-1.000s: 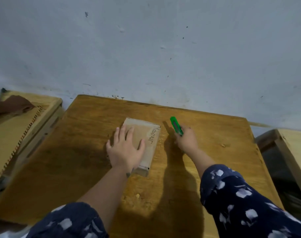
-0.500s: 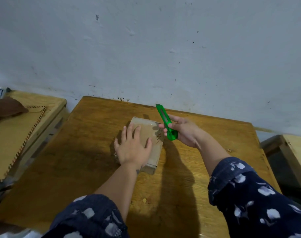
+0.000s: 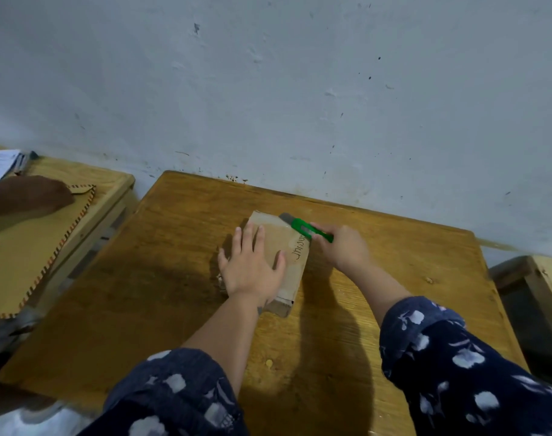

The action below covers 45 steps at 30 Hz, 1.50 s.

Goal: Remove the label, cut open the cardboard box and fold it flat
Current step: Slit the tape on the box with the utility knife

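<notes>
Cardboard box, flat and brown, lies mid-frame on a wooden table; left hand presses spread-fingered, right hand grips a green plastic cutter.

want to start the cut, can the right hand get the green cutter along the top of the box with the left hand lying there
Probably yes. The right hand already has the green cutter at the box far right corner, and the left hand lies flat on the left part, leaving the right strip bare.
</notes>
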Available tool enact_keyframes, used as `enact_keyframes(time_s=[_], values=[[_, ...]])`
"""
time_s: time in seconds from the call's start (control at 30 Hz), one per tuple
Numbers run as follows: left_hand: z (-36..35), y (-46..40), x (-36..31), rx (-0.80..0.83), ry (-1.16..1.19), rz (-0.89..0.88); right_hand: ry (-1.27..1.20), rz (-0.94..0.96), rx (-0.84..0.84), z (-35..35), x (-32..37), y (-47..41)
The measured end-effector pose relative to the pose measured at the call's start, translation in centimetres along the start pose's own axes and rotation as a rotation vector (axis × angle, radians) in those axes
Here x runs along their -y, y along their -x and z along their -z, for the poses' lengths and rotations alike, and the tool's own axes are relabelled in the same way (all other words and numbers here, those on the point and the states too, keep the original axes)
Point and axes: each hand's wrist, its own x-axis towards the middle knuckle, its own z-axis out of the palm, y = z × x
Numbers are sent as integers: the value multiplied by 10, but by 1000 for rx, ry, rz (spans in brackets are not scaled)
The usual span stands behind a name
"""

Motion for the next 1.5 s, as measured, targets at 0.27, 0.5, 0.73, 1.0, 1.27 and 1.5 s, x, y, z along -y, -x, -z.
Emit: enact_keyframes(time_s=[0.27, 0.5, 0.73, 1.0, 1.27, 1.5], values=[[2, 1, 1, 19, -4, 4, 284, 273, -98, -1, 38, -13], [3, 0, -1, 30, -4, 11, 445, 348, -141, -1, 46, -17], [2, 1, 1, 20, -11, 22, 584, 443, -166, -3, 48, -18], [3, 0, 8, 15, -19, 36, 606, 393, -158, 3, 37, -2], [3, -1, 11, 16, -17, 33, 665, 380, -170, 15, 29, 8], [5, 0, 13, 9, -16, 26, 643, 345, -209, 16, 8, 17]])
